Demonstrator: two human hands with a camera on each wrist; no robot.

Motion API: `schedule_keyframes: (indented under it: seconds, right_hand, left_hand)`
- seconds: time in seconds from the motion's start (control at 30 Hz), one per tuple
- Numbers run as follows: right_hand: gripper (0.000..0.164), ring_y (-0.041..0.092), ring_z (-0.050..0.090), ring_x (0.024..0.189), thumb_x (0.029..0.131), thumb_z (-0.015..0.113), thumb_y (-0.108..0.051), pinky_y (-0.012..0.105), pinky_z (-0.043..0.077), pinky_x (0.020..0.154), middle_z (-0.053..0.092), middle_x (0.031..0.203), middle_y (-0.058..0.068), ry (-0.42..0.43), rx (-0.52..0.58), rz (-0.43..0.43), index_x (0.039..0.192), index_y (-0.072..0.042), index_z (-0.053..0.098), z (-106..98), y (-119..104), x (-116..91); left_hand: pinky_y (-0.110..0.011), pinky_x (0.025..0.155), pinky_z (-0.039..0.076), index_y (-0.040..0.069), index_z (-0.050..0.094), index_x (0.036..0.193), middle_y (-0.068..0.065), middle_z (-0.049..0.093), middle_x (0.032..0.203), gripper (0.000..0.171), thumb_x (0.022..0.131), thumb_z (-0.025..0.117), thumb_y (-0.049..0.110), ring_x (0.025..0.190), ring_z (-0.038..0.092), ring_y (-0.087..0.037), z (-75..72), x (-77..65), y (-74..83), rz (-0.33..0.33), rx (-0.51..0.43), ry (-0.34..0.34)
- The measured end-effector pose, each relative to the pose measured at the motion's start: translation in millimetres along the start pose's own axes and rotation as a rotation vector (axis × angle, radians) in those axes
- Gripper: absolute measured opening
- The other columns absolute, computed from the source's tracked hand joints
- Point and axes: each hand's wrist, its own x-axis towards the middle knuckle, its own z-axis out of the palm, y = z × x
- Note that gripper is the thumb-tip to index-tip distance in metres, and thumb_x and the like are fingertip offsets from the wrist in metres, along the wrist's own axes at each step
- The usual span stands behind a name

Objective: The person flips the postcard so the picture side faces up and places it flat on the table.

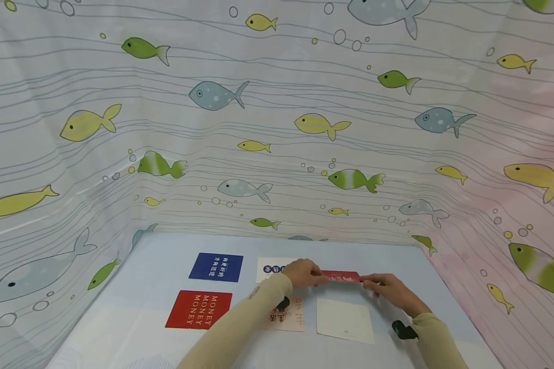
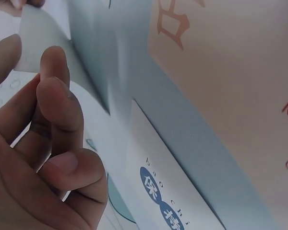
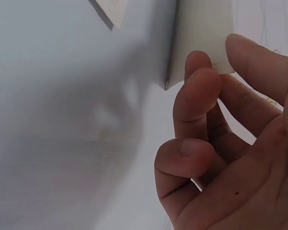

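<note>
Both hands pinch a red card (image 1: 343,277) with white characters at its two ends. Its lower edge is close over the table, and the face toward the person is foreshortened. My left hand (image 1: 303,273) has its left end between thumb and fingers, the other fingers curled. At the opposite end, my right hand (image 1: 390,289) grips the corner with thumb and fingertips. In the left wrist view the card's pale back (image 2: 45,36) shows, standing tilted off the surface. The right wrist view also shows that pale back (image 3: 201,33), by the thumb and fingers.
A white card with blue circles (image 1: 266,262) lies partly behind the left hand. Nearer are a peach card (image 1: 295,320), partly under the left forearm, and a cream card (image 1: 343,320). Blue (image 1: 217,267) and red MONEY (image 1: 198,309) cards lie left. A fish-patterned curtain (image 1: 277,169) surrounds the table.
</note>
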Motion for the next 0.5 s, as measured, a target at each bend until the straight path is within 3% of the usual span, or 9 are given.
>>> schedule_keyframes:
  seconds: [0.3, 0.5]
  right_hand:
    - [0.039, 0.022, 0.054, 0.081, 0.097, 0.070, -0.026, 0.034, 0.047, 0.067, 0.066, 0.123, 0.012, 0.003, -0.033, 0.036, 0.129, -0.004, 0.069, 8, -1, -3]
    - [0.035, 0.020, 0.053, 0.084, 0.093, 0.074, -0.026, 0.032, 0.048, 0.068, 0.068, 0.113, 0.004, 0.027, -0.095, 0.091, 0.124, -0.010, 0.073, 14, -2, -1]
  left_hand:
    - [-0.027, 0.077, 0.049, 0.024, 0.080, 0.105, 0.016, 0.067, 0.080, 0.025, 0.092, 0.073, 0.044, 0.074, 0.058, -0.001, 4.5, -2.2, -0.5, -0.004, 0.095, -0.018]
    - [-0.029, 0.082, 0.049, 0.028, 0.079, 0.101, 0.017, 0.067, 0.086, 0.020, 0.091, 0.075, 0.044, 0.084, 0.058, -0.002, 8.0, -3.3, 0.0, -0.020, 0.141, -0.016]
